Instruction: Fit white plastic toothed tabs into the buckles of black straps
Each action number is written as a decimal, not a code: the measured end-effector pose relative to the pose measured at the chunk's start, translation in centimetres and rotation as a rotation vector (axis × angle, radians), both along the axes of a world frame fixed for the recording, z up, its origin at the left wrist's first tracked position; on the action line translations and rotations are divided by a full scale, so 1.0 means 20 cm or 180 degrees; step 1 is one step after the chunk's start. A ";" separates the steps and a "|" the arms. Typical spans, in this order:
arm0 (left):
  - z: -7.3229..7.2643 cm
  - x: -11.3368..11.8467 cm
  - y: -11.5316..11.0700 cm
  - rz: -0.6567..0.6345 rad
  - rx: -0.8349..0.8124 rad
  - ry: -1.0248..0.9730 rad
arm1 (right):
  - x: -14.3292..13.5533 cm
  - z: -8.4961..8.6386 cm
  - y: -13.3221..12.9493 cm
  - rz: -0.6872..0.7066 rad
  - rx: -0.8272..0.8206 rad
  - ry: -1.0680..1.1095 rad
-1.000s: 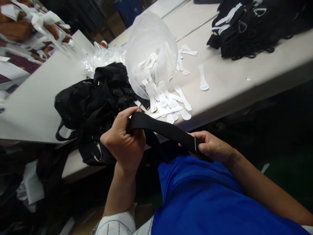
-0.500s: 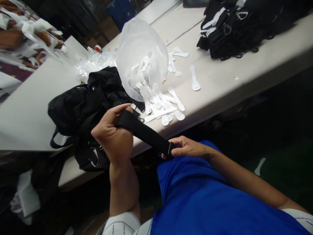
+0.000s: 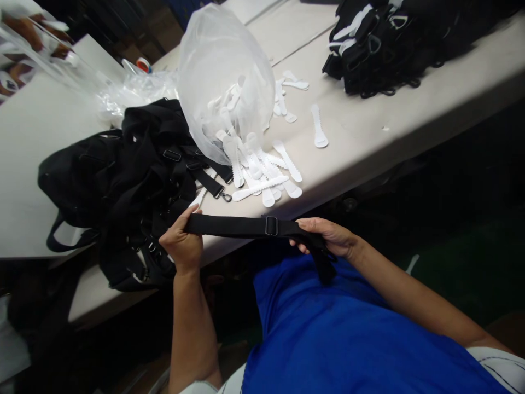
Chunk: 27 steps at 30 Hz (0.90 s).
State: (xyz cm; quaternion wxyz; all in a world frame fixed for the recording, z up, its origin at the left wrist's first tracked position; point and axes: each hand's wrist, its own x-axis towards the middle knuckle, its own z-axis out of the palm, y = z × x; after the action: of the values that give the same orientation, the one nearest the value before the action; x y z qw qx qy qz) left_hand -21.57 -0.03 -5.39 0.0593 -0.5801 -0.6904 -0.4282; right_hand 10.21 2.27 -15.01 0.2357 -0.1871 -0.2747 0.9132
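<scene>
A black webbing strap with a metal slide buckle stretches nearly level between my hands, in front of the table edge. My left hand is closed on its left end. Further right, my right hand grips the gathered strap past the buckle, and a loose end hangs below the fingers. Behind my left hand lies a heap of black straps, one of them ending in a metal snap hook. White plastic strips with toothed edges lie in a pile just beyond the held strap.
A clear plastic bag with more white strips stands open on the table. Another pile of black straps with metal rings lies at the back right. Crumpled clear plastic and a tape roll are at the back left.
The strap has gone from slanted and folded over my left hand to nearly level and taut. My left hand moved down and left, my right hand right, now gripping past the buckle.
</scene>
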 end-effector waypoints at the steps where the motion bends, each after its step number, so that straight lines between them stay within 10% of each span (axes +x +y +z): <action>1: 0.01 -0.03 -0.01 -0.0115 0.0109 0.0363 | 0.01 -0.01 0.00 0.0098 0.0009 0.0000; 6: 0.12 -0.10 -0.06 -0.0152 0.0495 0.1021 | 0.01 -0.04 -0.02 0.0674 0.0275 0.0216; 12: 0.19 0.06 -0.04 -0.0771 -0.0031 -0.2903 | -0.05 0.00 0.00 0.0413 0.0425 0.0520; 14: 0.18 0.09 -0.02 -0.1027 -0.0180 -0.3341 | -0.06 0.00 0.01 0.0390 0.0483 0.0564; 19: 0.20 0.09 -0.01 -0.0747 0.1162 -0.1166 | -0.03 -0.03 0.01 0.0477 0.0472 0.0441; 27: 0.27 0.10 -0.03 -0.0139 0.0714 0.0154 | 0.01 -0.02 -0.01 0.0345 0.0323 0.0485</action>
State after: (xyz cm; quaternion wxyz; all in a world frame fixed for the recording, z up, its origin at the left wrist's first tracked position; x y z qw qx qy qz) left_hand -19.67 -0.65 -0.06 0.1311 -0.5949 -0.6237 -0.4898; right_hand 10.47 2.10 -15.32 0.2153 -0.0897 -0.3116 0.9211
